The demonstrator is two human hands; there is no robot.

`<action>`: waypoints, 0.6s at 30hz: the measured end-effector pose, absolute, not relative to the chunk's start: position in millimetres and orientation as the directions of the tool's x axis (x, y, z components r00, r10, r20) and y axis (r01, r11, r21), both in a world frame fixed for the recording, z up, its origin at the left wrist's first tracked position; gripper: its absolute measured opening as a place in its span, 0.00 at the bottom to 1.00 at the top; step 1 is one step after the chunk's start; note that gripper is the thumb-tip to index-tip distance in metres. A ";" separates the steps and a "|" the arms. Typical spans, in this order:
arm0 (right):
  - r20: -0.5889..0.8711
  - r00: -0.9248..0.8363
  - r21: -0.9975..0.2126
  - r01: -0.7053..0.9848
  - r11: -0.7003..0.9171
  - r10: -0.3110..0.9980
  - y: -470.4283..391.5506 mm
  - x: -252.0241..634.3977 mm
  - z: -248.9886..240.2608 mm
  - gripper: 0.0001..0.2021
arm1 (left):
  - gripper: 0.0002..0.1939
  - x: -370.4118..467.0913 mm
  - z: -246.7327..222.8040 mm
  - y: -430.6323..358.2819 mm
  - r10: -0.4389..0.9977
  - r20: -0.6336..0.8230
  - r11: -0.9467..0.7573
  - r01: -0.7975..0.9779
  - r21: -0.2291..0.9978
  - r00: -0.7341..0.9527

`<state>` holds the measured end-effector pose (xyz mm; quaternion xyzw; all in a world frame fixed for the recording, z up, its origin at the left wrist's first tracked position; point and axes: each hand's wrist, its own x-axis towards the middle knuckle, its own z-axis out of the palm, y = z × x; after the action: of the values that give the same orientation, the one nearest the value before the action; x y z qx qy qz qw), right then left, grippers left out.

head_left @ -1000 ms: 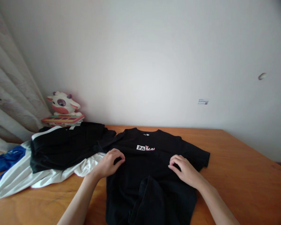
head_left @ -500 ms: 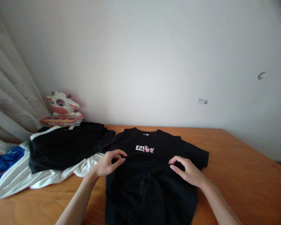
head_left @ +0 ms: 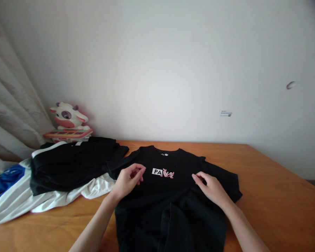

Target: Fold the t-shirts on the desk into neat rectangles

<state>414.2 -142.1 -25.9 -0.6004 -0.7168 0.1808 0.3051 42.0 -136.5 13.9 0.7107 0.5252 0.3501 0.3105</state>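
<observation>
A black T-shirt [head_left: 157,192] with a "PAWS" print in white and pink lies on the wooden table, its collar toward the wall. Its lower part is bunched in raised folds near the front edge of the view. My left hand [head_left: 130,180] is over the left chest of the shirt, thumb and fingertips pressed together. Over the right chest is my right hand [head_left: 210,187], its fingers curled to the thumb in a pinch. Whether either pinch holds any cloth is too small to make out.
Left of the shirt, black clothes [head_left: 76,166] lie on a white garment [head_left: 55,201], beside a blue one [head_left: 7,180]. A cow-shaped toy keyboard [head_left: 68,133] stands behind them, near a curtain [head_left: 13,87]. The wooden table [head_left: 273,203] extends right, against a wall.
The shirt's collar and print have shifted slightly toward me, and its right sleeve a little right. My left hand has moved slightly right and closed its fingertips; my right hand has risen a little.
</observation>
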 end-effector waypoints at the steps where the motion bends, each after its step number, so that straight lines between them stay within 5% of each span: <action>1: 0.273 -0.057 -0.575 0.791 0.210 0.960 -139.1 415.5 -30.2 0.20 | 0.20 45.2 9.1 -134.2 0.940 0.312 -0.335 0.554 0.762 0.139; 4: 0.355 0.008 -0.419 0.895 0.151 0.935 -133.5 414.7 -43.6 0.19 | 0.15 51.4 -10.3 -129.5 0.839 0.489 -0.496 0.706 0.506 0.239; 8: 0.181 0.076 -0.229 0.973 -0.033 0.980 -133.4 399.5 -61.3 0.30 | 0.21 56.4 -38.3 -129.3 0.860 0.364 -0.449 0.870 0.205 0.358; 12: 0.030 0.130 -0.131 0.983 -0.125 0.991 -129.1 385.8 -66.4 0.35 | 0.25 63.6 -47.8 -128.8 0.908 0.269 -0.356 0.931 0.086 0.322; 18: -0.036 0.060 -0.145 0.987 -0.065 0.998 -107.5 393.2 -53.0 0.35 | 0.29 78.4 -37.8 -117.0 0.953 0.123 -0.283 0.959 0.027 0.278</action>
<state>393.2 -107.5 -53.0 -0.7270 -0.6825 0.0628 0.0407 78.4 -117.0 -37.8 0.7989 0.5982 0.0575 -0.0260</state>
